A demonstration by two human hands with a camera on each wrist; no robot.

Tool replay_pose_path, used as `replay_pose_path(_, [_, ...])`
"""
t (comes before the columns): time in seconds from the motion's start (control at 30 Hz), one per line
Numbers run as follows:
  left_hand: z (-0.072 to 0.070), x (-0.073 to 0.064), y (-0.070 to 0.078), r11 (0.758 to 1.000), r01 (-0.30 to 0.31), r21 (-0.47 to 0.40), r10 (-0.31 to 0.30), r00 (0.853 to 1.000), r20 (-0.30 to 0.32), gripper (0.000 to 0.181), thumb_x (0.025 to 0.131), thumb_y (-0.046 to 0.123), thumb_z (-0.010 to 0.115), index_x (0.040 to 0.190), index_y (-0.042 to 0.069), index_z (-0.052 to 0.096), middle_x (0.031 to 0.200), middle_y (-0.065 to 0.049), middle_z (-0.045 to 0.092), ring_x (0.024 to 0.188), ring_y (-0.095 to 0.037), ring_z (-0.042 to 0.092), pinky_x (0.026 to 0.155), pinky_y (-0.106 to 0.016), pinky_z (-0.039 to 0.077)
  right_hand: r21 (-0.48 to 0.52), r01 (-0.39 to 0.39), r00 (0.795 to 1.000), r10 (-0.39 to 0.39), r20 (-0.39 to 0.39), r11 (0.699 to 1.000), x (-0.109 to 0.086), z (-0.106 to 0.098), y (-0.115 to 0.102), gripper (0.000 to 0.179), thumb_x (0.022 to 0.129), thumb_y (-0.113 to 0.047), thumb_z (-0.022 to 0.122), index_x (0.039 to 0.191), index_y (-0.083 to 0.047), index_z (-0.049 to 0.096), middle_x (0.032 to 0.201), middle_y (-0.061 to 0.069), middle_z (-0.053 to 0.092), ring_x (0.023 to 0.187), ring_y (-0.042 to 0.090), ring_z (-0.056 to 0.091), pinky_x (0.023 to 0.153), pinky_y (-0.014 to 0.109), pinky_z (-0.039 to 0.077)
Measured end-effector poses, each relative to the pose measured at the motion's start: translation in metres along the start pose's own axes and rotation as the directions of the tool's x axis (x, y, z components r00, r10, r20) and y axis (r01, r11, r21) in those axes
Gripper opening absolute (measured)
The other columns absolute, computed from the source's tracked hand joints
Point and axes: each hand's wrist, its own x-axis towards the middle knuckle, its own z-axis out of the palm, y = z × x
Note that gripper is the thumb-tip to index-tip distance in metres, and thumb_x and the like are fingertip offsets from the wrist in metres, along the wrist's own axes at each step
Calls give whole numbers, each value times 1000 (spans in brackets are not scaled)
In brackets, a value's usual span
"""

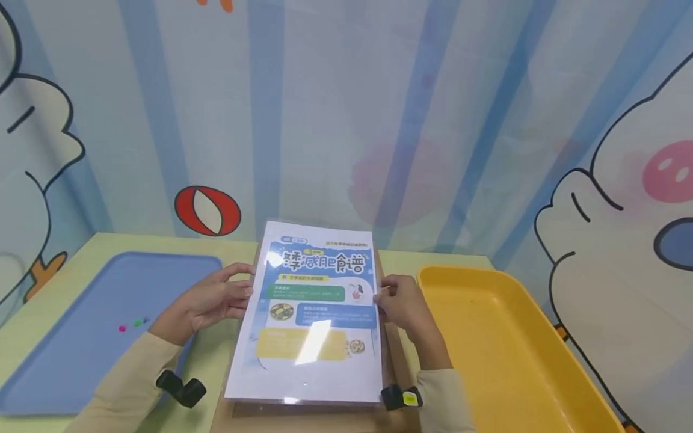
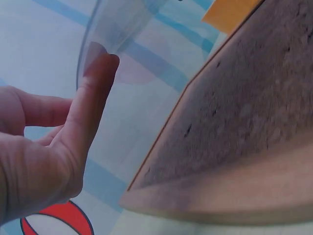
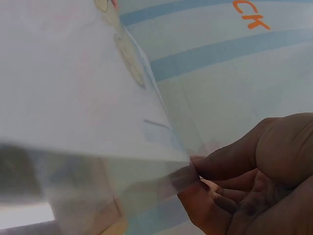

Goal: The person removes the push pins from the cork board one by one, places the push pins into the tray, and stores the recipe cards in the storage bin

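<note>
A laminated printed sheet [image 1: 303, 385] with Chinese headings and coloured boxes is tilted up in front of me. My right hand [image 1: 403, 304] pinches its right edge between thumb and fingers; the right wrist view shows the clear film margin between the fingertips [image 3: 198, 169]. At the left edge is my left hand [image 1: 208, 300], its fingers spread and fairly straight, fingertips touching the film. In the left wrist view one straight finger [image 2: 90, 103] lies against the clear sheet [image 2: 110, 24]. Behind and below the sheet is a brown board [image 1: 400, 355], its speckled face [image 2: 234, 98] edged in wood colour.
A blue tray [image 1: 70, 361] with a few small pink and green pieces [image 1: 130, 325] lies to the left. A deep yellow tray [image 1: 503, 337] stands to the right. Behind the pale table [image 1: 206, 373] hangs a striped cartoon curtain [image 1: 325, 120].
</note>
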Motion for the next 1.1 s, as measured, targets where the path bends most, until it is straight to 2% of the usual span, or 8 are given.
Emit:
replay_pose_path(0.2, [27,7,9,997,-15,71,17,1000,-23,28,99,-2,48,123,12,41,96,-3,73,77,-16,73,69,-30,61,-11,-10,1000,10,-6,1000,-12,-33,-2,42,98,-7,59,138,3,51,110,21,66,80,24,71,81,39,61])
replay_pose_path(0.3, [43,17,9,991,-27,129,31,999,-29,32,99,-1,49,128,8,38,97,-5,72,76,-16,73,68,-29,61,-36,-19,1000,18,-19,999,-17,-48,5,42,99,-11,58,139,0,50,114,21,65,83,24,71,84,39,60])
replay_pose_path(0.47, [67,36,5,978,-40,205,50,998,-44,36,98,-2,51,131,3,38,108,-15,70,79,-18,72,68,-29,60,-61,-29,999,27,-32,998,-22,-70,23,41,100,-13,57,138,1,50,113,21,65,83,24,72,85,41,60])
replay_pose_path(0.53, [75,45,4,977,-50,209,60,997,-43,34,98,-3,50,130,2,40,107,-16,70,78,-19,72,67,-29,61,-69,-33,999,30,-36,997,-22,-79,29,40,100,-12,56,138,1,49,111,22,65,82,24,72,83,41,60])
replay_pose_path(0.67, [94,65,4,980,-65,187,71,997,-27,32,96,-8,46,126,1,41,91,-10,70,68,-16,69,61,-29,59,-96,-40,998,35,-47,995,-16,-97,42,42,101,-13,55,140,1,47,114,23,65,84,25,72,84,40,60])
replay_pose_path(0.77, [112,77,6,983,-52,178,63,996,-58,33,95,-9,45,125,3,43,83,-7,67,61,-13,62,54,-26,53,-108,-42,998,38,-40,993,-9,-112,52,46,102,-15,55,143,2,44,118,25,63,87,26,72,85,40,60])
replay_pose_path(0.9, [136,91,5,985,-18,173,39,992,-119,34,96,-8,47,127,7,47,82,-8,65,58,-14,58,51,-25,48,-116,-61,998,57,-35,991,0,-132,66,50,101,-16,56,145,4,41,122,28,61,90,26,71,84,39,60])
replay_pose_path(1.1, [166,108,-2,989,1,145,19,991,-133,31,97,-6,48,124,8,46,89,-13,66,58,-16,58,49,-26,49,-133,-65,998,67,11,989,9,-161,90,55,102,-22,55,148,3,37,132,30,58,100,31,70,89,40,58])
